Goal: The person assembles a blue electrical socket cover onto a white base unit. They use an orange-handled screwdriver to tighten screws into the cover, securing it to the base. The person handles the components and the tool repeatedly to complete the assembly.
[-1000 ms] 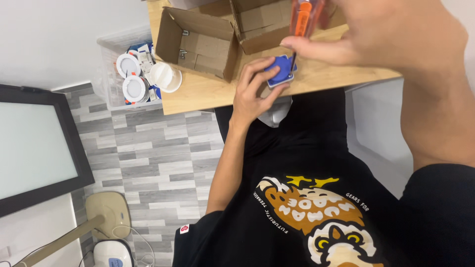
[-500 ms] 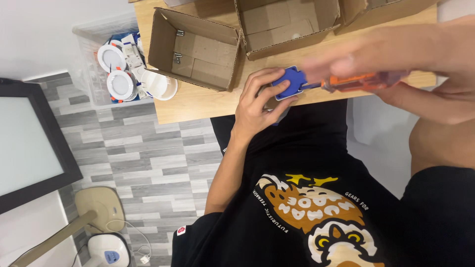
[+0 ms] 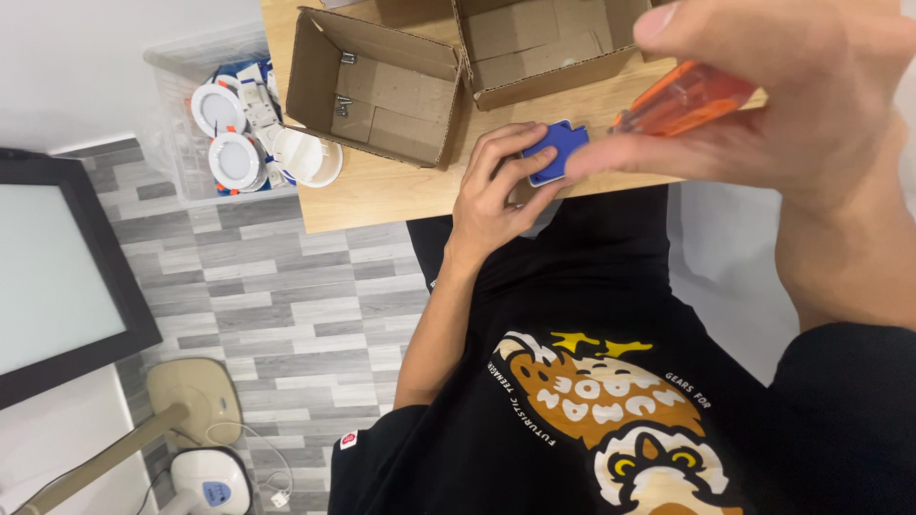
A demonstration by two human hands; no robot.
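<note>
My left hand [image 3: 491,195] rests on the wooden table [image 3: 382,186] near its front edge, fingers closed around a small blue plastic part [image 3: 556,151]. My right hand [image 3: 792,105] is raised close to the camera and blurred; it grips an orange translucent screwdriver handle [image 3: 682,97], whose tip is hidden behind my fingers close to the blue part. Below lie my black printed shirt and my lap.
Two open cardboard boxes [image 3: 377,81] [image 3: 549,48] stand on the table behind my hands. A clear bin [image 3: 205,124] with several round white lamp fittings sits left of the table. A dark-framed screen [image 3: 57,281] and a beige stand base [image 3: 196,401] are on the grey plank floor.
My right hand with the orange screwdriver has swung from up at the table's back to a tilted position near the blue part. My left hand stayed on the blue part.
</note>
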